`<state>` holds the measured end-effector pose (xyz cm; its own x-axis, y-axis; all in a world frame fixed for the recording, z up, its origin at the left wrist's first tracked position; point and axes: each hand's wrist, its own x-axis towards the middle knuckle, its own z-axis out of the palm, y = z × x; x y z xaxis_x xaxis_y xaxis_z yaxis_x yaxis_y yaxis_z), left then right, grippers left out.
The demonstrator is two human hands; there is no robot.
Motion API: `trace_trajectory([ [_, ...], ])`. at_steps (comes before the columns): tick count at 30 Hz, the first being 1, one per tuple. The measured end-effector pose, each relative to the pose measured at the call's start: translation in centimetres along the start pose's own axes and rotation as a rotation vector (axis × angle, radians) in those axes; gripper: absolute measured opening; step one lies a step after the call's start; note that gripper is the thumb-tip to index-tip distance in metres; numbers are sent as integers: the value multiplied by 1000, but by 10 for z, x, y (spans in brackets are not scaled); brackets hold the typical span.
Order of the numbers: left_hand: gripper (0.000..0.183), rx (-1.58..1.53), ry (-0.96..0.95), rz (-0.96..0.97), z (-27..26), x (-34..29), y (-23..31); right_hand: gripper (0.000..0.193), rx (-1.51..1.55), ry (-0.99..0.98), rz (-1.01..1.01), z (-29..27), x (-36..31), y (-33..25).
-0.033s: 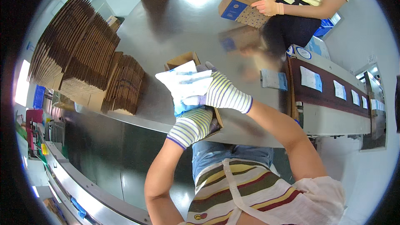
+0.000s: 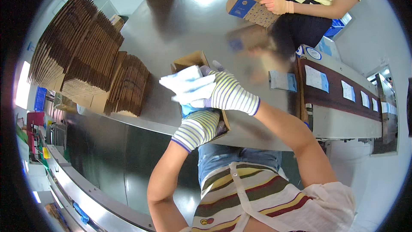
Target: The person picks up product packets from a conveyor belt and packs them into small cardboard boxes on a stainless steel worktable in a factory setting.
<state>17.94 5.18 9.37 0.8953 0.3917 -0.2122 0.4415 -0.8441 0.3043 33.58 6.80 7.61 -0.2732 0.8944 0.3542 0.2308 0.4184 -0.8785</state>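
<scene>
Both my hands wear white gloves with yellow-green and purple stripes. My right hand [image 2: 231, 91] is closed on the side of a fanned bunch of flat white-and-blue packets [image 2: 184, 85]. My left hand [image 2: 196, 129] grips their blue lower end, its fingertips partly hidden. The bunch is above an open brown cardboard box [image 2: 195, 58], which stands on the metal table at its near edge. My hands and the packets cover most of the box's inside; something dark shows at its near end.
Tall stacks of folded cardboard [image 2: 75, 43] stand at the left. Across the metal table [image 2: 171, 30], a co-worker's gloved hands [image 2: 277, 4] hold a cardboard box [image 2: 249, 6]. At the right, a conveyor [image 2: 337, 77] carries several packets; another packet [image 2: 282, 80] lies beside its end.
The packets in my hands have shifted slightly down and their upper ends have fanned. Packets on the conveyor have moved slightly left, toward its table end. The co-worker's box has tilted slightly.
</scene>
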Motion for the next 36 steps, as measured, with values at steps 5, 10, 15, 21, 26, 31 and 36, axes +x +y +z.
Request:
trace_trajectory([
  [5,30,1,91,104,-10,-10,-2,50,-1007,-413,399,-2,13,-53],
  [10,12,-459,863,243,-93,-5,4,80,-950,-368,426,-12,7,-47],
  [15,22,194,198,-144,-76,61,-61,85,-828,37,227,-17,-16,-59],
  [21,28,316,-307,-124,-34,107,-79,69,-646,-111,-221,28,-77,-96],
  [26,41,331,-511,-106,-55,97,-53,27,-978,-262,-50,61,-89,-71],
  [31,59,-90,-490,7,-87,60,-34,15,-989,-106,-155,55,-92,-60],
  [36,68,222,-548,-163,-71,43,-36,33,-692,89,-430,41,-89,-82],
])
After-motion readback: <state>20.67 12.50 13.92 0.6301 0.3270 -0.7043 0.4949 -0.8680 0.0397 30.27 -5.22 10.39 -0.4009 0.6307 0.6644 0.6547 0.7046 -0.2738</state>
